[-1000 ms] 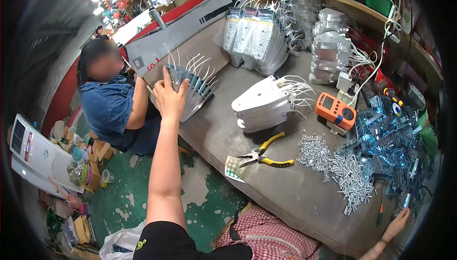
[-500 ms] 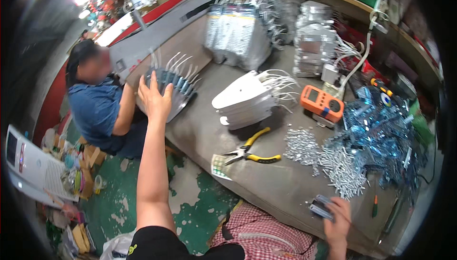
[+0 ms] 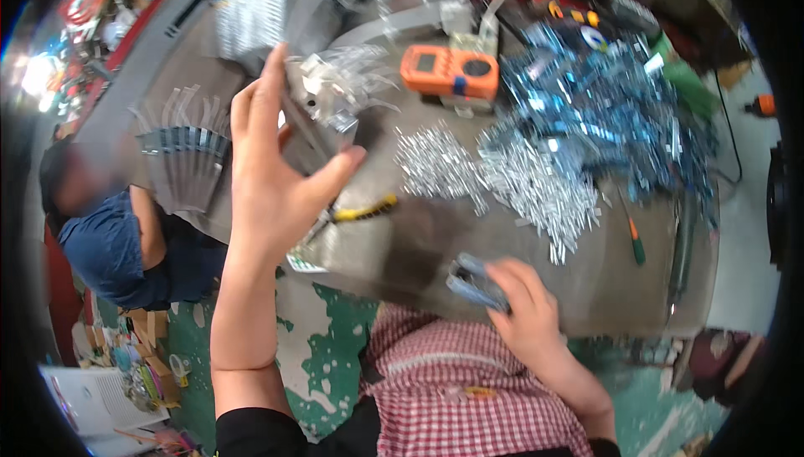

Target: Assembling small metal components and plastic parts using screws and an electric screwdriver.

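My left hand (image 3: 275, 177) is raised over the table's near left part, its fingers and thumb spread apart. Behind and between its fingers shows the blurred stack of pale plates with white wires (image 3: 322, 93); whether a fingertip touches it I cannot tell. Partly hidden below that hand are yellow-handled pliers (image 3: 366, 209). At the front edge, my right hand (image 3: 528, 302) is closed around a small blue-grey metal clip-like piece (image 3: 476, 279). To the left lies a fanned row of grey plates with blue clips and pale wires (image 3: 186, 168).
An orange meter (image 3: 450, 72) stands mid-table. Right of it spreads a heap of shiny blue metal pieces (image 3: 603, 105), with piles of small silver rivet-like parts (image 3: 540, 185) in front. A green-handled screwdriver (image 3: 637, 248) lies at right. A co-worker in blue (image 3: 113, 243) sits at left.
The view has swung to the right. My left hand has left the fanned plates and come over to the pale stack. My right hand still holds the metal piece, now nearer the middle.
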